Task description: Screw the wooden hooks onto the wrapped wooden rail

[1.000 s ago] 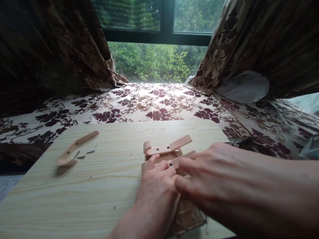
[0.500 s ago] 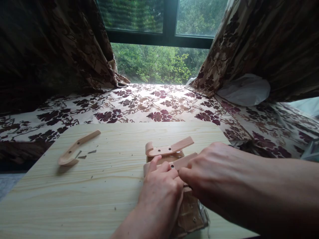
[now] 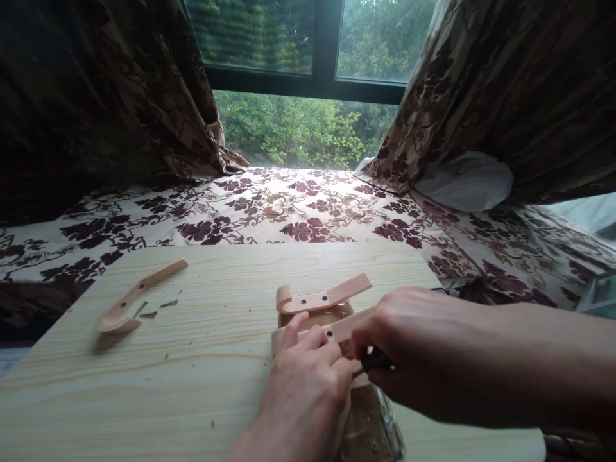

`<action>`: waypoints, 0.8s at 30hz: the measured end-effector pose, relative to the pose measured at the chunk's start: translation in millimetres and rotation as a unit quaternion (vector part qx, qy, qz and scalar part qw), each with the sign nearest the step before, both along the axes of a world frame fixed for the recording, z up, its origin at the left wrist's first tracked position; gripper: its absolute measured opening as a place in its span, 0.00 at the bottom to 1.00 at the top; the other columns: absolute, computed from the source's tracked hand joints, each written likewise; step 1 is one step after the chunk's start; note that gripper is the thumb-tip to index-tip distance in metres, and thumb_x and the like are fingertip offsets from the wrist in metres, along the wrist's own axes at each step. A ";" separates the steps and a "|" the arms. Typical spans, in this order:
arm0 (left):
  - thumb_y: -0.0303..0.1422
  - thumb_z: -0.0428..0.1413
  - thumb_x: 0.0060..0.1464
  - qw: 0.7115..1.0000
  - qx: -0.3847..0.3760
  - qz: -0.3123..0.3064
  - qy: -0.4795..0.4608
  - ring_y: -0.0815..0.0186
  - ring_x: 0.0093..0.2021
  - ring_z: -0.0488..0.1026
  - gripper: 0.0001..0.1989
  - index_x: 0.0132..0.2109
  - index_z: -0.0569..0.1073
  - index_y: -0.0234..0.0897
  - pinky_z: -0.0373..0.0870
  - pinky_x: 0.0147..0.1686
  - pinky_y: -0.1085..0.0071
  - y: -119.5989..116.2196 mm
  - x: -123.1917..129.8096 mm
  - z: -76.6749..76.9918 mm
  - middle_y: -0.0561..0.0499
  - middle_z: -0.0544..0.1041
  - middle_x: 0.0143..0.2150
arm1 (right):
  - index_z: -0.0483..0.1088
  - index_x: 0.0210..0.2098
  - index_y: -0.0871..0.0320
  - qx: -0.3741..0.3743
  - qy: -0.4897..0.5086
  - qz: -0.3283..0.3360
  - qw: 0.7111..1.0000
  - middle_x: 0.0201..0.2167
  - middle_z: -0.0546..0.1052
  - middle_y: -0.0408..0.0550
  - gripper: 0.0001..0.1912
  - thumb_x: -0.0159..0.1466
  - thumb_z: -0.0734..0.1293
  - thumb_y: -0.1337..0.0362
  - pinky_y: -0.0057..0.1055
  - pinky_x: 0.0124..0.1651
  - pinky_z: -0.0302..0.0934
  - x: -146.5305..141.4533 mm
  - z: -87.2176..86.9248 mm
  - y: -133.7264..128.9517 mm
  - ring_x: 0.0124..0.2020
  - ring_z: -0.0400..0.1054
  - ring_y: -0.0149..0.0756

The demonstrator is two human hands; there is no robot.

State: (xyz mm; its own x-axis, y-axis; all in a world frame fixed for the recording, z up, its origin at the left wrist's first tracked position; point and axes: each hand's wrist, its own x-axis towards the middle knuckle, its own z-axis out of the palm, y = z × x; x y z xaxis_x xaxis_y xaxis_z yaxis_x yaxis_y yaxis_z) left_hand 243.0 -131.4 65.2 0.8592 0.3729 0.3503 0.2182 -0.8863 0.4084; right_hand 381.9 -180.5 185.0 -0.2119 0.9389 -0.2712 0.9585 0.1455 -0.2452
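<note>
Lower centre, the left hand (image 3: 308,391) clasps a hook (image 3: 342,328) over the wrapped block (image 3: 366,423); the right hand (image 3: 414,353) grips a dark tool (image 3: 378,360). The hook seems light, stiff, best held by its flat middle.

Over the block (image 3: 368,420), the left hand (image 3: 308,378) touched a hook (image 3: 342,328) and the right hand (image 3: 414,350) gripped a tool (image 3: 378,360), screws (image 3: 169,303) lying well left.

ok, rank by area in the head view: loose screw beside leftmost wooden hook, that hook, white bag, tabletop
Largest to smallest:
1. tabletop
2. white bag
3. leftmost wooden hook
4. loose screw
</note>
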 end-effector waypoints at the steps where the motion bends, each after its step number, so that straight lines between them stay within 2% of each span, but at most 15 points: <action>1: 0.29 0.51 0.56 1.000 -0.003 -0.003 -0.001 0.65 0.38 0.69 0.09 0.30 0.72 0.44 0.50 0.59 0.54 -0.4 -0.6 0.6 0.57 0.74 0.28 | 0.75 0.28 0.56 0.001 -0.005 0.010 1.000 0.23 0.75 0.42 0.08 0.55 0.65 0.73 0.24 0.30 0.60 -0.3 2.6 -1.7 0.23 0.67 0.29; 3: 0.28 0.52 0.54 1.000 -0.005 -0.002 -0.001 0.64 0.38 0.69 0.07 0.30 0.72 0.43 0.50 0.58 0.54 -0.1 -1.0 0.1 0.57 0.75 0.30 | 0.75 0.32 0.57 0.015 -0.011 0.033 0.999 0.25 0.76 0.46 0.09 0.57 0.63 0.73 0.27 0.34 0.62 -1.9 6.9 -8.5 0.27 0.69 0.33; 6: 0.28 0.55 0.51 1.000 0.000 0.009 -0.011 0.64 0.37 0.69 0.05 0.29 0.71 0.43 0.50 0.58 0.55 2.5 -0.4 -4.3 0.57 0.75 0.30 | 0.74 0.35 0.57 0.070 -0.015 0.078 0.994 0.35 0.78 0.50 0.10 0.57 0.63 0.72 0.30 0.39 0.64 -3.9 7.3 -20.9 0.36 0.72 0.38; 9: 0.30 0.57 0.51 1.000 0.013 0.001 -0.001 0.63 0.37 0.69 0.04 0.29 0.71 0.43 0.50 0.58 0.56 4.6 -0.5 -8.6 0.56 0.75 0.30 | 0.74 0.35 0.56 0.091 -0.019 0.122 0.988 0.40 0.77 0.50 0.09 0.57 0.64 0.71 0.28 0.42 0.65 -4.0 3.8 -26.4 0.41 0.71 0.39; 13: 0.28 0.56 0.51 1.000 0.022 0.004 -0.002 0.64 0.36 0.68 0.09 0.24 0.70 0.42 0.50 0.57 0.56 2.1 -1.3 -8.4 0.58 0.73 0.25 | 0.73 0.31 0.57 0.029 0.009 0.105 0.994 0.36 0.77 0.47 0.09 0.56 0.63 0.73 0.25 0.39 0.65 -5.8 5.2 -15.4 0.36 0.72 0.34; 15: 0.28 0.54 0.53 1.000 0.021 0.012 0.010 0.64 0.37 0.68 0.09 0.25 0.70 0.42 0.50 0.57 0.55 -0.2 -1.5 -5.4 0.57 0.74 0.27 | 0.73 0.30 0.57 0.003 0.020 0.073 0.997 0.33 0.77 0.45 0.10 0.54 0.62 0.75 0.24 0.36 0.64 -8.5 6.4 -6.7 0.32 0.71 0.32; 18: 0.27 0.53 0.53 1.000 0.015 0.012 0.017 0.65 0.38 0.69 0.07 0.29 0.71 0.42 0.52 0.58 0.55 -1.5 -1.1 -1.5 0.56 0.74 0.28 | 0.73 0.31 0.57 0.004 0.003 0.036 0.999 0.31 0.77 0.45 0.14 0.52 0.61 0.78 0.25 0.32 0.63 -11.5 6.0 -0.7 0.29 0.70 0.31; 24: 0.29 0.52 0.54 0.999 0.020 -0.001 0.031 0.63 0.38 0.68 0.09 0.26 0.70 0.43 0.48 0.60 0.53 2.5 1.6 -6.1 0.56 0.74 0.28 | 0.75 0.39 0.55 0.054 -0.038 0.088 0.994 0.37 0.78 0.50 0.15 0.55 0.63 0.73 0.31 0.37 0.64 -8.3 7.5 -21.6 0.39 0.71 0.39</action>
